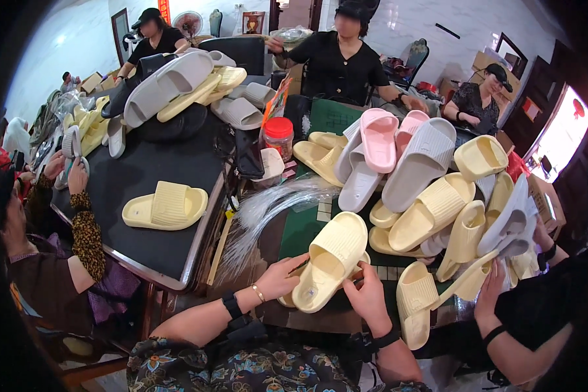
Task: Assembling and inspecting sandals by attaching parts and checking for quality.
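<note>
A pale yellow slipper (330, 261) lies on top of a second one of the same colour, which shows only at the edges. From the left, my left hand (279, 282) grips the pair by the side, fingertips at the strap. My right hand (370, 297) closes on the pair's right edge, its thumb against the lower slipper. Just right of it, another yellow slipper (417, 304) stands tilted near the table's front edge. Beyond my hands rises a heap of yellow, pink (379, 140) and grey slippers (419, 166).
Thin clear plastic strands (268, 212) spread left of the pair. A red-lidded jar (279, 137) stands behind them. One yellow slipper (166, 208) rests on the black table (144, 170). Co-workers sit around; a neighbour's hand (492, 287) is close on the right.
</note>
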### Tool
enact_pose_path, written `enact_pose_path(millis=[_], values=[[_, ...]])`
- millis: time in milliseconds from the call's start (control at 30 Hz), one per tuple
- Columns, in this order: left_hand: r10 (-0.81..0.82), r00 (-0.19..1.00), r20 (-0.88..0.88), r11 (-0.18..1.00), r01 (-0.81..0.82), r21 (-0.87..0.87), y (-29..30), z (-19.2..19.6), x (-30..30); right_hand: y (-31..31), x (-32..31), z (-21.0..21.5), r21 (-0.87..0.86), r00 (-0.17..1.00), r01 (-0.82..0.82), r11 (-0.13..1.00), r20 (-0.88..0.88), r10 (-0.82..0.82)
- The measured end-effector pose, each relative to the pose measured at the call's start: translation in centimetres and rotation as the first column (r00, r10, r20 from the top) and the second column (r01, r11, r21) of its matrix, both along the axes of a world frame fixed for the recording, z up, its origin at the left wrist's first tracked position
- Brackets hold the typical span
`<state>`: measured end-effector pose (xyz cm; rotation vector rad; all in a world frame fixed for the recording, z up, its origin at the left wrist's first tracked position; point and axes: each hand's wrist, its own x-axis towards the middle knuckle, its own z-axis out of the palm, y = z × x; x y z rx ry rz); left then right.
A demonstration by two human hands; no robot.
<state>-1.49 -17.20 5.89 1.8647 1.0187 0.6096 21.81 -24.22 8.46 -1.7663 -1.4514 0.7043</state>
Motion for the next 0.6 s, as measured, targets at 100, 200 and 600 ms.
enact_pose_path(millis=[100,200,600], values=[[-0.019,1.000,-0.002,1.000,0.019,0.016,-0.2,0.3,-0.1,0.2,-0.4,0.2,0.047,1.000,-0.014,0.999,-0.022,0.015],[-0.028,1.000,0.007,0.980,0.026,0.199,-0.5,-0.4,0.3,0.3,0.3,-0.2,0.148,0.994,-0.077,0.986,0.085,0.065],[0.080,0.953,-0.293,0.996,-0.065,0.063,-0.4,0.2,1.3,0.6,0.4,-2.2,-0.034,0.966,0.050,0.998,-0.252,-0.058]])
